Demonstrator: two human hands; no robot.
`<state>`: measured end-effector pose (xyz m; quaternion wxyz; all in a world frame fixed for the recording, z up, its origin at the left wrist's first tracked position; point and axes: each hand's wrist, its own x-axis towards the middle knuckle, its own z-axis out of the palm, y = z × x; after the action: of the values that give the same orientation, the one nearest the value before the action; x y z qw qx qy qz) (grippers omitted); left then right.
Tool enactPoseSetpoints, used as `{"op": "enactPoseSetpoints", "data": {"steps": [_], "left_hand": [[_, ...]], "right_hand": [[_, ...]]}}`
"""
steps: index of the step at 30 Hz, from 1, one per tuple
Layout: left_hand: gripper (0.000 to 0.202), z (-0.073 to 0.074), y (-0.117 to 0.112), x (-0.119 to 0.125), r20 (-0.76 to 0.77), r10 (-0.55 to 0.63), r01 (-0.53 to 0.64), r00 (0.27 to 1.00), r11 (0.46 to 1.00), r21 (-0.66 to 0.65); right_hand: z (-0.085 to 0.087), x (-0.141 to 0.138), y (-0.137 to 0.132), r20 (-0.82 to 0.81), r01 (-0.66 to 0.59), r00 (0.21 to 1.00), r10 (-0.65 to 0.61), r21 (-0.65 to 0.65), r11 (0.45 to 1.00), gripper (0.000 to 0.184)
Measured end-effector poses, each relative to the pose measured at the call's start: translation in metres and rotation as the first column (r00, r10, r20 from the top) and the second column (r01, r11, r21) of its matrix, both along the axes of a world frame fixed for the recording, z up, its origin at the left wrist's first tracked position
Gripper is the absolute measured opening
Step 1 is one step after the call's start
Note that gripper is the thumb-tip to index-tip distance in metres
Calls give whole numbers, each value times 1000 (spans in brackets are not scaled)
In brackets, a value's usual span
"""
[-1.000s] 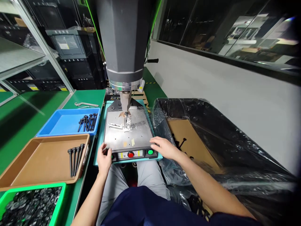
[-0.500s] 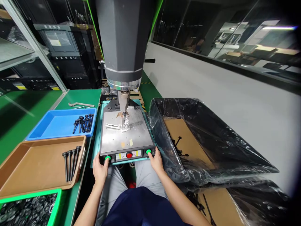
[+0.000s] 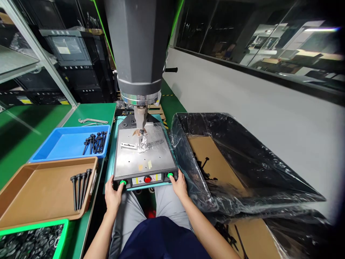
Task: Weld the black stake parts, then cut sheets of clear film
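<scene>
My left hand (image 3: 112,196) rests at the front left corner of the press machine's base, thumb at the left green button (image 3: 122,182). At the front right corner sits my right hand (image 3: 179,187), thumb by the right green button (image 3: 170,175). Neither hand holds anything, and the fingers lie loosely against the control panel. Between the green buttons is a red button (image 3: 147,178). A small black part (image 3: 141,133) stands on the metal plate (image 3: 151,158) under the horn tip (image 3: 140,120) of the big grey press head (image 3: 140,46).
Left of the machine are a blue tray (image 3: 61,144) with black bolts (image 3: 95,142), a brown tray (image 3: 40,194) with several bolts (image 3: 79,185), and a green tray (image 3: 64,233) of black washers. A wrench (image 3: 93,121) lies behind. A bag-lined cardboard box (image 3: 215,169) stands at the right.
Both hands have come back from the plate's front edge to the panel corners, thumbs at the green buttons. In the last half second they have barely moved.
</scene>
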<state>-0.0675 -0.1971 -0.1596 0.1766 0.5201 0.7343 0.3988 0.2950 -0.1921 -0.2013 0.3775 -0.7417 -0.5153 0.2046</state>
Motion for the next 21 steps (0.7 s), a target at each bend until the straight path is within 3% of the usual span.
{"op": "enactPoseSetpoints", "data": {"steps": [6, 13, 21], "left_hand": [[77, 0, -3, -2, 9, -34, 34, 999, 999, -20], [77, 6, -3, 0, 24, 6, -4, 1000, 997, -73], [77, 4, -4, 0, 25, -16, 17, 1000, 999, -33]], "right_hand": [[0, 2, -6, -72, -28, 997, 25, -29, 999, 78], [-4, 5, -9, -104, -40, 994, 36, -40, 998, 78], [-6, 6, -10, -108, -52, 993, 48, -40, 998, 78]]}}
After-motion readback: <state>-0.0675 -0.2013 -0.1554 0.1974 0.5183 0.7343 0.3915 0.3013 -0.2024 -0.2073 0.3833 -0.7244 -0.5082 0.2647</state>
